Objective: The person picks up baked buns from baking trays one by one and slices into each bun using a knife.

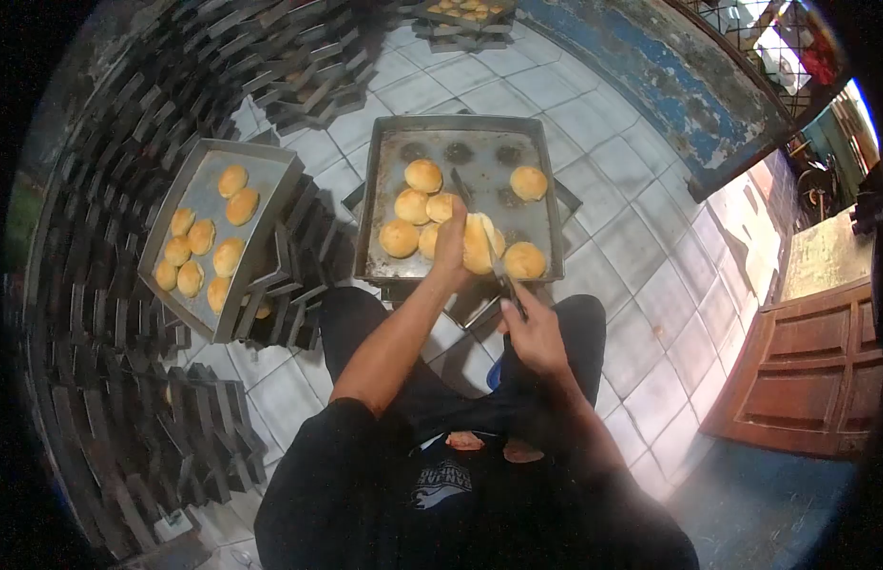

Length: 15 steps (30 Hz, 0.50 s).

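Note:
Over the near part of a metal tray [460, 123], my left hand [451, 249] holds a golden bun [477, 245] that shows a pale cut side. My right hand [535, 332] grips a knife [504, 277], its blade against the right side of that bun. Several round buns lie in the tray, among them one at the upper left [423, 176], one at the upper right [528, 183] and one at the lower right [524, 260]. A dark, long thin thing [461, 189] lies above my left hand; I cannot make out what it is.
Another tray [289, 180] with several buns rests on stacked trays to the left. More empty metal trays [109, 237] are piled along the left side. A tray of buns [470, 11] stands at the far top. A wooden door [803, 370] is at the right, beside the tiled floor [632, 275].

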### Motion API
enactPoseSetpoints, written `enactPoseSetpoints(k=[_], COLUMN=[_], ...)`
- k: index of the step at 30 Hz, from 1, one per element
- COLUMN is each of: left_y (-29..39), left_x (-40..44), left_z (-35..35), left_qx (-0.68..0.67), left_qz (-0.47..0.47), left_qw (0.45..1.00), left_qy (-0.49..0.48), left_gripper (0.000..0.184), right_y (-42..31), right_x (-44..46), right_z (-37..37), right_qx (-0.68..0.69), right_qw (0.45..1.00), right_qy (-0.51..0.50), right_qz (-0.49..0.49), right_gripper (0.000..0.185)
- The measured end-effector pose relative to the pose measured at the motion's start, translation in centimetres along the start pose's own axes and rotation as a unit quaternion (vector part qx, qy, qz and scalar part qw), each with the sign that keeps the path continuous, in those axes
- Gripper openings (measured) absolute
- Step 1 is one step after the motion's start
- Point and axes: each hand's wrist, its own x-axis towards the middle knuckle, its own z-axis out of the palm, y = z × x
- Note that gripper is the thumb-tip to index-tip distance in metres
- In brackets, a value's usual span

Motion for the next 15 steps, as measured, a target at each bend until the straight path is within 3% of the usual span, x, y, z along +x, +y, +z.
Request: enactPoseSetpoints(k=[6,8,11,15], left_y=[2.0,2.4,0.6,-0.6], left_x=[1.6,1.4,0.9,0.4], left_z=[-1.8,-1.6,-1.1,-0.2], left_qx=[-0.019,-0.021,-0.005,0.02], left_qz=[0.052,0.05,0.045,0.018], left_qw=[0.998,0.998,0.998,0.999], left_qy=[0.03,0.04,0.033,0.023], left_gripper=[0.057,0.057,0.057,0.057], right_y=[0.4,-0.5,2.3,-0.6], right_x=[-0.6,-3.5,-3.4,1.6], right_z=[0.4,0.1,0.4,0.2], right_qx=[-0.037,-0.016,-0.014,-0.019], right_qw=[0.999,0.999,1.0,1.0], right_qy=[-0.018,-0.021,-0.003,-0.016], right_qz=[-0.021,0.043,0.023,0.004], right_gripper=[0.044,0.047,0.047,0.047])
